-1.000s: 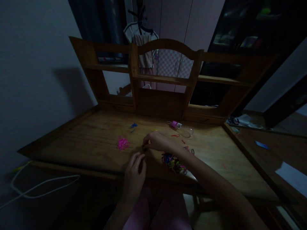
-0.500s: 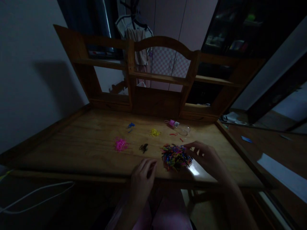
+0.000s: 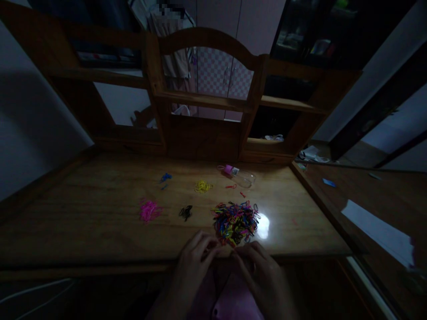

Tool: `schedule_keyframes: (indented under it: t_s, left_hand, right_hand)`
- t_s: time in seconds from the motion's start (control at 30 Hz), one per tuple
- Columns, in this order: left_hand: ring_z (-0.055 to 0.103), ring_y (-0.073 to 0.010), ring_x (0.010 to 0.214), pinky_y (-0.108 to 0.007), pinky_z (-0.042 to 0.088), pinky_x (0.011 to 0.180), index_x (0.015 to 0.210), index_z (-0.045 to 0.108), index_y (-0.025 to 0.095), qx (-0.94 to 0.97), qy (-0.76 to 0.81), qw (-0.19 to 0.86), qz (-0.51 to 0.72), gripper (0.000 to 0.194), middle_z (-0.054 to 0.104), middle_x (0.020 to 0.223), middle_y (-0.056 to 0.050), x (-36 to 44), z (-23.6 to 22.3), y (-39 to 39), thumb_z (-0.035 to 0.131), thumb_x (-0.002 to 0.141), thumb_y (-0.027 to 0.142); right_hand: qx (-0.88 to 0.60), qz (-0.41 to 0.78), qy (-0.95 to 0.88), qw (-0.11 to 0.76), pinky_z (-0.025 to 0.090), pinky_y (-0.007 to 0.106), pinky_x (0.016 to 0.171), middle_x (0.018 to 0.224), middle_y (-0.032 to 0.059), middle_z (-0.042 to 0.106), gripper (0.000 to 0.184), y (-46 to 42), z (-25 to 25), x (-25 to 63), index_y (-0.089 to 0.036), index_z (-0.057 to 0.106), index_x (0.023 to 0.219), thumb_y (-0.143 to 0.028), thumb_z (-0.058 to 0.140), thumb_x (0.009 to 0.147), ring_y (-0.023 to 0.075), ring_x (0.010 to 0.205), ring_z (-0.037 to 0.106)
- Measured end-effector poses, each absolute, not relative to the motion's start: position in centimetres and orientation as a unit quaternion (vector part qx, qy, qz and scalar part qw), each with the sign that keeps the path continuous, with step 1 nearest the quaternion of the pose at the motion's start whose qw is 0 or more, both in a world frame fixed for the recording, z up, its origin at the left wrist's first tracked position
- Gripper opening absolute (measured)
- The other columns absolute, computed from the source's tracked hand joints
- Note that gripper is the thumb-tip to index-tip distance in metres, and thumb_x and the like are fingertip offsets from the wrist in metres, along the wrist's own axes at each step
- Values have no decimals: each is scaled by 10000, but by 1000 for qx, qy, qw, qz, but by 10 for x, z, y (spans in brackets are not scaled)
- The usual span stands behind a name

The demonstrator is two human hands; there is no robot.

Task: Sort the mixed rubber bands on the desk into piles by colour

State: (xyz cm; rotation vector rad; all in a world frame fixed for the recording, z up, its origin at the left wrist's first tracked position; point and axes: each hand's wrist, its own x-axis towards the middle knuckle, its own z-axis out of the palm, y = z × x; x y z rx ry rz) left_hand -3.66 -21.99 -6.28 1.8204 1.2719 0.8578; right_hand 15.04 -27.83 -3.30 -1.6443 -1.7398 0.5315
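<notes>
A heap of small elastic bands in mixed colours (image 3: 235, 218) lies on the wooden desk (image 3: 100, 231) near its front edge. My left hand (image 3: 195, 262) and my right hand (image 3: 260, 271) meet at the desk's front edge just below the heap, fingers curled and fingertips close together. What they pinch, if anything, is too small and dark to make out. Sorted little piles lie further back: pink bands (image 3: 149, 210), black bands (image 3: 186, 212), yellow bands (image 3: 202, 186) and blue bands (image 3: 165, 178).
A small clear bottle with a pink cap (image 3: 238, 175) lies on its side behind the heap, with a few red bands beside it. A wooden hutch with shelves (image 3: 207, 100) rises at the desk's back. White cable hangs at the lower left.
My right hand drew back from the far right side of the heap to the front edge and met my left hand. The view tilted and shifted, so the desk looks closer.
</notes>
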Motion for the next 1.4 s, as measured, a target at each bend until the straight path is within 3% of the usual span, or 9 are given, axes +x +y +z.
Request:
schedule_keyframes:
  t_s: [0.2,0.37,0.53,0.73,0.97,1.07,1.17,1.3,1.4]
  left_hand:
    - [620,-179,891,-289,503,793,920,683,241,712,486,379,336,167,622,934,-39,-39,-57,-215,520,908,276]
    - [625,-167,900,-270,490,806,912,712,260,707,484,409,313,163,635,945,-26,-41,-51,-210,551,889,251]
    - [610,-152,959,-263,463,876,928,724,279,722,446,441,294,225,625,979,-18,-47,-46,-204,515,903,197]
    - [611,-150,962,-276,449,897,933,695,274,718,436,458,290,219,649,975,-4,-54,-41,-195,476,938,256]
    - [608,-151,845,-261,474,759,960,658,276,697,476,455,284,128,623,954,-1,-47,-43,-197,564,893,333]
    - [602,-162,913,-259,469,801,987,655,288,703,459,464,283,135,616,992,-5,-43,-42,-197,615,859,301]
    - [593,-170,978,-259,461,848,999,651,297,706,451,468,282,159,615,1038,-5,-40,-44,-195,634,842,277]
    - [604,-166,918,-262,467,830,983,648,282,712,451,462,277,133,622,1011,-9,-37,-49,-193,596,862,262]
    - [605,-159,854,-259,468,788,958,647,270,716,455,455,271,112,621,962,-7,-36,-51,-192,600,857,264]
  right_hand:
    - [-655,133,-659,345,534,280,695,970,73,668,152,-272,-56,131,-246,650,985,-289,522,915,206,794,686]
    - [-702,102,-620,337,521,304,603,1005,102,667,182,-271,-58,114,-254,640,1018,-350,536,904,244,761,689]
    - [-723,100,-596,336,499,298,598,951,100,671,180,-265,-56,102,-245,633,964,-364,504,922,242,746,683]
    - [-732,104,-580,342,486,293,608,873,80,665,172,-261,-59,103,-239,615,888,-332,476,927,221,702,662]
    - [-691,258,-573,357,492,260,584,783,48,661,114,-262,-55,125,-228,599,814,-337,585,846,196,669,645]
    - [-687,319,-534,376,473,244,544,692,27,637,157,-256,-51,129,-215,604,773,-364,606,821,180,607,614]
    - [-682,340,-511,397,461,240,531,651,17,606,212,-248,-49,133,-203,604,725,-403,625,793,172,590,585]
    - [-667,365,-505,409,471,252,544,678,27,617,245,-243,-40,147,-197,618,746,-436,633,798,183,622,599]
    - [-690,305,-520,401,463,255,552,707,31,637,218,-230,-19,163,-200,632,781,-415,629,820,182,630,606]
